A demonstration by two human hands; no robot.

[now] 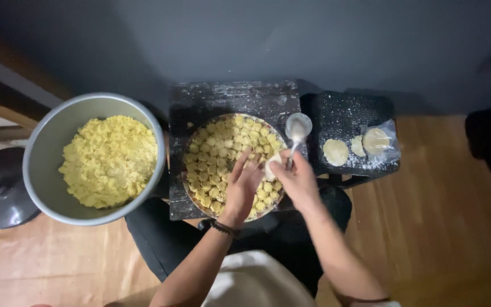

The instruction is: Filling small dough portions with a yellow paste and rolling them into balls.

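Both hands meet over the tray (191, 149) of dumplings (217, 153), right at centre frame. The left hand (242, 185), a dark band on its wrist, has its fingers loosely spread and cupped up toward a pale wrapper (272, 165), touching it from the 8 o'clock side. The right hand (298, 177) comes in from 4 o'clock, fingers curled tight around the handle of a spoon (298, 129) while also pressed against the wrapper. The spoon's bowl sticks out toward 12 o'clock, over the tray's far right rim, with something pale in it.

The wrapper sits between the two hands, just above the tray's right edge at about 3 o'clock of the tray. Whether it is folded or flat, hard to say from here.

The tray rests on a dark floured board (228, 99). Off at 9 o'clock, a big grey pot (41, 153) holds yellow filling (109, 159). At 3 o'clock, on a dark stool (342, 111), lies a round of dough (335, 152), and beside it more rounds in a clear bag (385, 145). Wooden floor (444, 204) below.
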